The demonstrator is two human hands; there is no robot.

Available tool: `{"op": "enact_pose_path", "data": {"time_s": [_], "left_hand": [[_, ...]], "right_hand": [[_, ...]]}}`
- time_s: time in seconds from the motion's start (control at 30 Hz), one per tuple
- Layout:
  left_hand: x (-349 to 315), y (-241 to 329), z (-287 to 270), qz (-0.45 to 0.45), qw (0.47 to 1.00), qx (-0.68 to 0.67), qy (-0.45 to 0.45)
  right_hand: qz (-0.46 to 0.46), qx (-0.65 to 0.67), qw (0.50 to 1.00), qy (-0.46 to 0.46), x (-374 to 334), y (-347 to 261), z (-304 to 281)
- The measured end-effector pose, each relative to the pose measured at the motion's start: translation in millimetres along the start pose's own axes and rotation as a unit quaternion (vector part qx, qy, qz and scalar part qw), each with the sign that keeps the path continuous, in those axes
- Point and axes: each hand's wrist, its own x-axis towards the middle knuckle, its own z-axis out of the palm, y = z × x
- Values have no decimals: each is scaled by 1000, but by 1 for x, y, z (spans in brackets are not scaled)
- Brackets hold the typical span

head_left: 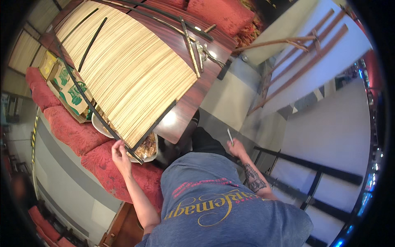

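A large pale panel (131, 70) with fine wood-like stripes lies across the dark reddish table (205, 88). Along its left side runs a long black strip (78, 84), and a shorter black edging (155, 124) lines its near end. My left hand (120, 156) is at the near left corner, fingers closed on the end of the long black strip. To the right of the table, my right hand (236, 148) grips a slim, pale, pointed tool (230, 136), apart from the panel. Its exact kind is unclear.
Two loose black strips lie on the panel. Pliers (214, 57) and narrow sticks (189, 49) lie at the table's far right. A red cushioned seat (70, 127) bears an open box (70, 88) and containers of small brownish pieces (147, 147). A dark-framed panel (304, 181) stands right.
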Motion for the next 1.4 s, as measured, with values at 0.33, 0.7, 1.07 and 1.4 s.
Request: {"op": "enact_pose_path", "data": {"time_s": [0.33,0.7,1.07,1.4], "left_hand": [[-6,5,46,-13,944,281,173],[-40,76,180,-143,946,260,134],[-19,43,183,-79,954,275,88],[-50,-77,64,-183,907,164,341]], "right_hand": [[-293,-108,942,122,341,-215,-167],[-405,-46,898,165,457,-302,-178],[-660,-52,743,100,330,-311,-142],[-785,-206,571,-118,157,-333,39]]}}
